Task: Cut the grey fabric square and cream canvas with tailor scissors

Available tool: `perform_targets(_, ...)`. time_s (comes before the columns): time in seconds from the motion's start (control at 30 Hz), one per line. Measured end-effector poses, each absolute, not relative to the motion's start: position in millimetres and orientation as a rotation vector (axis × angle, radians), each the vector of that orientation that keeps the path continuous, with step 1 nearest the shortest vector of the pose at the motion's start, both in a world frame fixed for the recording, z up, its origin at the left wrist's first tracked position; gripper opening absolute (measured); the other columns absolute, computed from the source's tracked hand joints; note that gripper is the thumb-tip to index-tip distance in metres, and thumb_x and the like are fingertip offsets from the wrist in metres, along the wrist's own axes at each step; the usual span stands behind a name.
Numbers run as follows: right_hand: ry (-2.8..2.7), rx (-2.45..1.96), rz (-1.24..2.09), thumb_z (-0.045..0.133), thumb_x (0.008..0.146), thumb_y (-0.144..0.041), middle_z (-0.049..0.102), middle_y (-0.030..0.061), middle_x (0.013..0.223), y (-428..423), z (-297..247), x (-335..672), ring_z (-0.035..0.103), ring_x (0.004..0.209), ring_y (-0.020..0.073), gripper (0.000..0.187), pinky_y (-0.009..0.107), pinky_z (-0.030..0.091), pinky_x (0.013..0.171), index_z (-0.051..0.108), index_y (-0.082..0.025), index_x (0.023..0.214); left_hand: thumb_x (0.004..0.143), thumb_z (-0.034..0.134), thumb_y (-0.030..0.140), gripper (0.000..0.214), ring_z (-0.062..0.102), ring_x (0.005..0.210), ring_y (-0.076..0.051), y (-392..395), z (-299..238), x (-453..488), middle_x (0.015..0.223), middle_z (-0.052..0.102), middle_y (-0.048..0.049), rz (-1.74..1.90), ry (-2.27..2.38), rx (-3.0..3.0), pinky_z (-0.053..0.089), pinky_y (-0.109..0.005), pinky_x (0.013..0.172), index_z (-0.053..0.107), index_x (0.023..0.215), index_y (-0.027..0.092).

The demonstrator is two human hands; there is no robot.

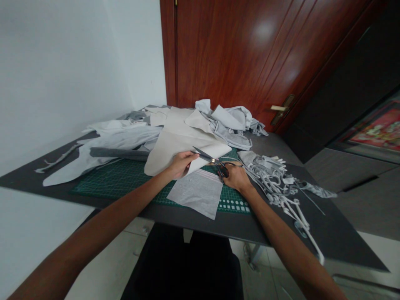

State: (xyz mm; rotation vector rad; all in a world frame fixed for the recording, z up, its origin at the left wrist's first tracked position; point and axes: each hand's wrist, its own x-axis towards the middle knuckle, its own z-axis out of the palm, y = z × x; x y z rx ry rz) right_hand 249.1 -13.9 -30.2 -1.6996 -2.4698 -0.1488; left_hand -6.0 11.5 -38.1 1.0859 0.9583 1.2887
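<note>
On dark table [339, 233]: green cutting mat [115, 179]. Partly over mat: cream cloth [179, 139]. Nearer front: grey cloth piece [196, 195]. In left hand [181, 164]: cream cloth, pinched between thumb and fingers. In right hand [236, 178]: scissors [213, 160], gripped by handles.

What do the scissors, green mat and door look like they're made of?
Scissors: probably metal, from the thin grey blades and bright pivot; dark handles perhaps plastic. Green mat: likely matte plastic or rubber, lying flat with a printed grid. Door: wood or veneer, judging by its reddish-brown grain; glossy, with bright highlights.
</note>
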Motion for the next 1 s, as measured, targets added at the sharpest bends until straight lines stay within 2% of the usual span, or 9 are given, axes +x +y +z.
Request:
perform_targets(0.83, -2.504, -1.749, -0.100, 0.055, 0.092, -0.021, 0.076, 0.0135, 0.107, -12.6, -27.8, 248.1, 0.071, 0.099, 0.0280, 0.024, 0.030, 0.046, 0.081, 0.066, -0.017, 0.113, 0.059, 0.090, 0.047, 0.042, 0.037, 0.046, -0.007, 12.2, -39.5, -7.2, 0.053, 0.050, 0.0063, 1.296, 0.957, 1.084, 0.020, -0.024, 0.045, 0.069, 0.074, 0.015)
perform_targets(0.9, -2.503, -1.744, -0.102, 0.055, 0.092, -0.022, 0.076, 0.0131, 0.106, -12.2, -28.5, 248.4, 0.071, 0.098, 0.0275, 0.023, 0.030, 0.046, 0.081, 0.066, -0.017, 0.112, 0.060, 0.089, 0.047, 0.041, 0.039, 0.047, -0.007, 12.2, -39.6, -7.1, 0.054, 0.051, 0.0061, 1.285, 0.957, 1.081, 0.022, -0.023, 0.046, 0.068, 0.075, 0.015)
perform_targets(1.0, -2.491, -1.735, -0.111, 0.054, 0.095, -0.026, 0.076, 0.0123, 0.105, -11.9, -29.0, 249.2, 0.071, 0.095, 0.0265, 0.021, 0.029, 0.045, 0.078, 0.067, -0.018, 0.109, 0.059, 0.089, 0.045, 0.040, 0.050, 0.054, -0.010, 11.0, -37.2, -7.3, 0.062, 0.059, 0.0038, 1.262, 0.950, 1.084, 0.033, -0.023, 0.050, 0.069, 0.077, 0.016)
